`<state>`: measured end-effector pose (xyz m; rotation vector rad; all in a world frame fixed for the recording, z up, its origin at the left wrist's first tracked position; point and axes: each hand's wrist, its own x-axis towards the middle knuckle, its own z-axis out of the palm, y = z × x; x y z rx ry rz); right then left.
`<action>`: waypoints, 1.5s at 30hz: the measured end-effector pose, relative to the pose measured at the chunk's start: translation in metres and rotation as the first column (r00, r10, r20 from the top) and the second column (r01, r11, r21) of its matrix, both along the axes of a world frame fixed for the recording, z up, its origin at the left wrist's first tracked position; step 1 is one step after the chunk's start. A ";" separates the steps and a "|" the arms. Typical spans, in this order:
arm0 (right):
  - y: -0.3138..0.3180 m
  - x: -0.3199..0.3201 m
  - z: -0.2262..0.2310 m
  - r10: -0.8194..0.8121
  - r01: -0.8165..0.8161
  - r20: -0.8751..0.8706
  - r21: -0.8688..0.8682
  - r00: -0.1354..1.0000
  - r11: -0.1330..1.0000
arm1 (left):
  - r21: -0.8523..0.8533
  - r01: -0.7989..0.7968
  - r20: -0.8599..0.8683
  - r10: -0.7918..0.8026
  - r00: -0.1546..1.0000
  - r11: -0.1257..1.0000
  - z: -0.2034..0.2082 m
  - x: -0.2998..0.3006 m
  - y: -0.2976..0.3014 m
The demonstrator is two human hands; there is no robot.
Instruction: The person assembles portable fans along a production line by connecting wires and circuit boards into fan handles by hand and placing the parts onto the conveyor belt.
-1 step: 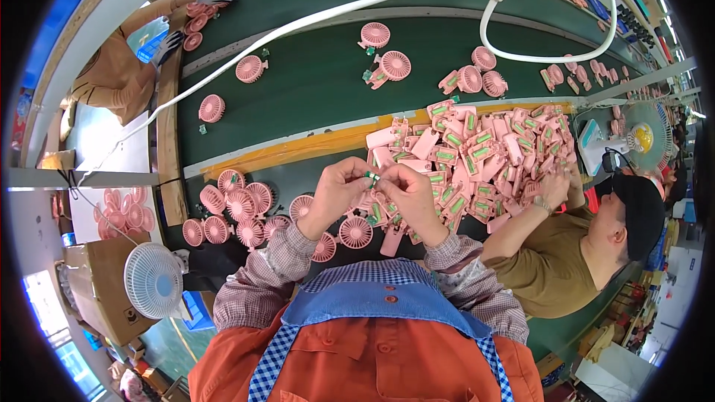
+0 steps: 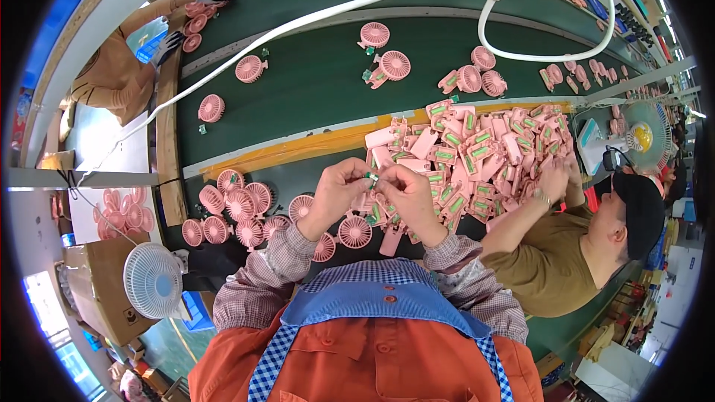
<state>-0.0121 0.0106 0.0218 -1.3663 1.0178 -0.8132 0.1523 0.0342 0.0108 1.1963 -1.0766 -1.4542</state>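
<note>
In front of my chest, my left hand (image 2: 345,186) and my right hand (image 2: 406,190) meet, thumbs and fingertips pinched. Between them is a small green circuit board (image 2: 372,178), partly covered by my fingers. Pink round fan heads (image 2: 240,205) are piled left of my left hand, and one fan head (image 2: 354,231) lies just below my hands. Beside and beyond my right hand spreads a big heap of pink handle shells (image 2: 469,150), many with a green cell inside.
Across the far side runs a green conveyor belt (image 2: 313,104) bearing scattered pink fans. A white cable (image 2: 298,26) hangs over it. A co-worker (image 2: 551,253) in a black cap reaches into the heap at right; another person (image 2: 119,74) works at far left. A white fan (image 2: 153,281) stands near a cardboard box (image 2: 97,283).
The right-hand co-worker's hands have shifted slightly farther away over the heap. My own hands keep their place and pinch.
</note>
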 end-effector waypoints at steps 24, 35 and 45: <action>-0.004 0.000 0.025 -0.035 -0.129 -0.386 -0.393 0.922 0.910 | -0.234 0.020 0.332 0.061 0.941 0.972 0.017 -0.006 0.010; -0.012 -0.005 0.038 -0.061 -0.378 -0.582 -0.601 0.811 0.704 | -0.309 0.103 0.443 0.048 0.895 0.946 0.030 -0.002 0.005; -0.011 -0.005 0.033 0.086 -0.136 -0.273 -0.171 0.958 0.976 | -0.308 0.121 0.416 0.019 0.909 0.944 0.038 0.004 0.002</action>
